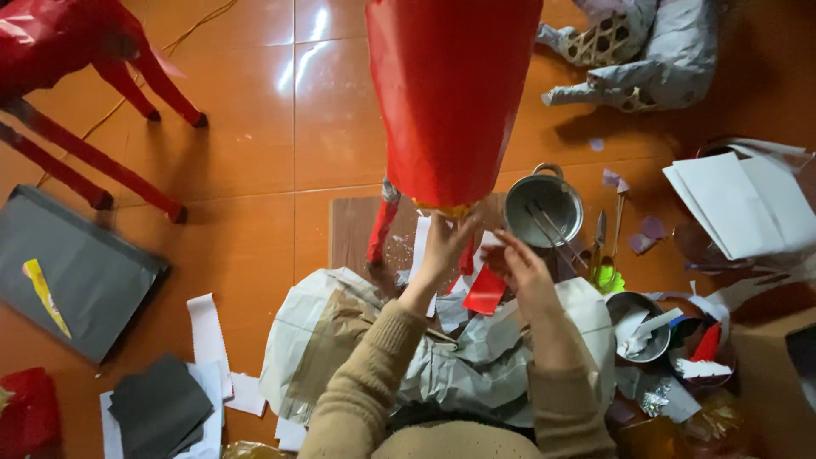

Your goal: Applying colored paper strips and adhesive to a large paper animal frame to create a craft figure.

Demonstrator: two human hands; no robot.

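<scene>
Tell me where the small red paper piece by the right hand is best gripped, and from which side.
Best pinched at its upper edge, coming from above on the right. The red paper piece hangs flat and thin just below the right hand, its lower part hanging free over the crumpled grey paper. The left hand is busy at the bottom rim of the big red paper figure, so the left side looks crowded.

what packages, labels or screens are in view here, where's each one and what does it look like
No screens or labels show.
Cardboard box: lower right corner, brown, partly cut off by the frame.
Grey paper pack: left on the floor, flat dark grey rectangle with a yellow strip lying on it.
White folded sheets: right edge, plain white stack.
Neither hand touches these: the left hand is at the big red paper figure, the right hand holds a red paper scrap.
</scene>
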